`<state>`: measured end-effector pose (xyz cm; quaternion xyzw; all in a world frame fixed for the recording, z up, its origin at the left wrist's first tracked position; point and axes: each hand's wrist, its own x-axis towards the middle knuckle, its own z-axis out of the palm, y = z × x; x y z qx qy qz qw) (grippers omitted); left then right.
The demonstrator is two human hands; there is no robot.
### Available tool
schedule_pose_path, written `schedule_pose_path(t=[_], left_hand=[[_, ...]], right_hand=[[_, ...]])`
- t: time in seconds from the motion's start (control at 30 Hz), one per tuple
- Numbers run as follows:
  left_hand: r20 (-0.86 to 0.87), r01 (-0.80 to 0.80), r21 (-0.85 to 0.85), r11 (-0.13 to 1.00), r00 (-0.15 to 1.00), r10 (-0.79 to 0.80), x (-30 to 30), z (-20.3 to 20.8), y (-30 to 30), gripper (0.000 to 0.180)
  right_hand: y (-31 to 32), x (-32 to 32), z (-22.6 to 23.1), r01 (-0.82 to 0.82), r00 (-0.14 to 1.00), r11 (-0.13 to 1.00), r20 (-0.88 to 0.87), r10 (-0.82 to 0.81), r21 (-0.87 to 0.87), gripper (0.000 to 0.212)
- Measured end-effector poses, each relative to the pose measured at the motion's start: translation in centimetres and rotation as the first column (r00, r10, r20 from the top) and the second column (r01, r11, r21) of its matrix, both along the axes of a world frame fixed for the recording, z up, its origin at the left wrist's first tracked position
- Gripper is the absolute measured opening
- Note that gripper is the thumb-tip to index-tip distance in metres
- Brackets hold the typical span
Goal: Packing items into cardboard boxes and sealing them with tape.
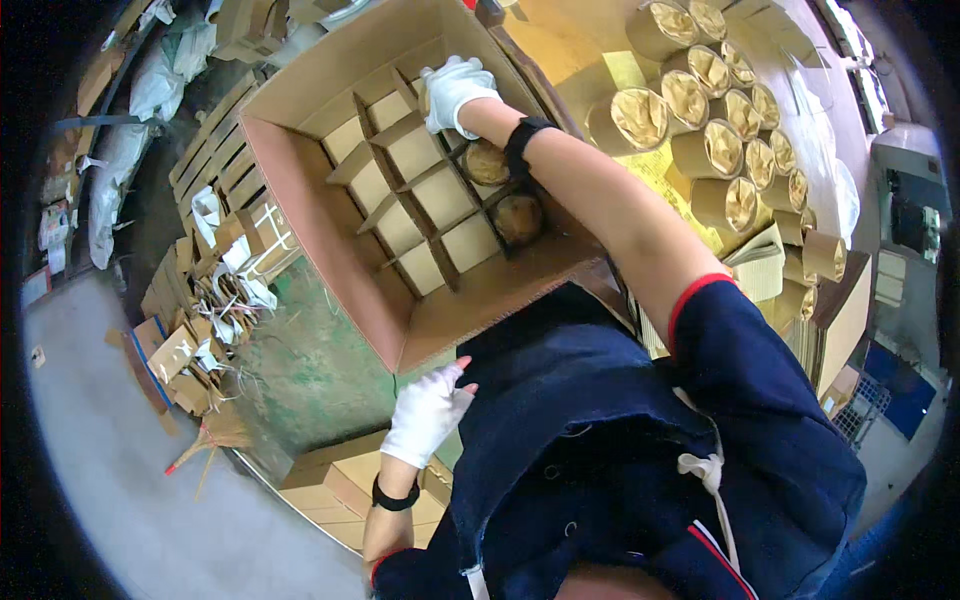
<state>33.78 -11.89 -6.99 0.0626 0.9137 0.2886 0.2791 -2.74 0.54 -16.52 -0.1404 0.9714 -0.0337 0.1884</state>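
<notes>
An open cardboard box (375, 325) with a grid of cardboard dividers (405, 187) stands in front of me. My right hand (458, 92), in a white glove, reaches into its far right part with the fingers curled down. A tan rounded edge shows beside those fingers; most of what they grip is hidden. Nearer to me, two round brown paper-wrapped pieces (518, 218) sit in cells along the right side. My left hand (428, 415), in a white glove with bare fingertips, hangs beside the box's near edge. Its fingers are apart and hold nothing.
Several brown cardboard tubes (723, 147) stuffed with crumpled paper stand on the table at right, near a stack of cardboard sheets (757, 262). Cardboard scraps (195, 350) and a broom (215, 435) lie at left. Below my left hand are cardboard cartons (335, 480).
</notes>
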Motion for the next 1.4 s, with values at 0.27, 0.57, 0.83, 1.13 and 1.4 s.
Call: schedule_pose_path(t=[0.27, 0.57, 0.83, 1.13, 1.4], left_hand=[[0.299, -0.254, 0.283, 0.925, 0.94, 0.167, -4.3, 0.0, 0.7, 0.029], [0.08, 0.011, 0.393, 0.919, 0.996, -0.046, -12.3, 0.9, 8.5, 0.031], [0.088, -0.347, 0.576, 0.74, 0.927, 0.365, -15.5, 4.7, 12.1, 0.019], [-0.477, 0.293, -0.358, 0.887, 0.759, -0.443, -28.3, 0.6, 26.3, 0.105], [-0.348, 0.438, -0.353, 0.827, 0.759, -0.55, -28.9, -4.2, 29.2, 0.116]], right_hand=[[-1.5, 0.5, -5.2, -0.109, 0.984, 0.992, -0.149, 0.099, -0.059, 0.059], [0.9, 1.2, -10.1, -0.185, 0.973, 0.973, -0.168, 0.161, -0.137, 0.036], [8.4, 8.8, 3.4, 0.058, 0.998, 0.821, 0.04, -0.043, -0.569, 0.028], [37.5, 25.7, 13.0, 0.468, 0.798, 0.429, 0.162, -0.581, -0.773, 0.037], [57.1, 31.6, 13.0, 0.778, 0.16, 0.47, -0.592, -0.789, -0.416, 0.041]])
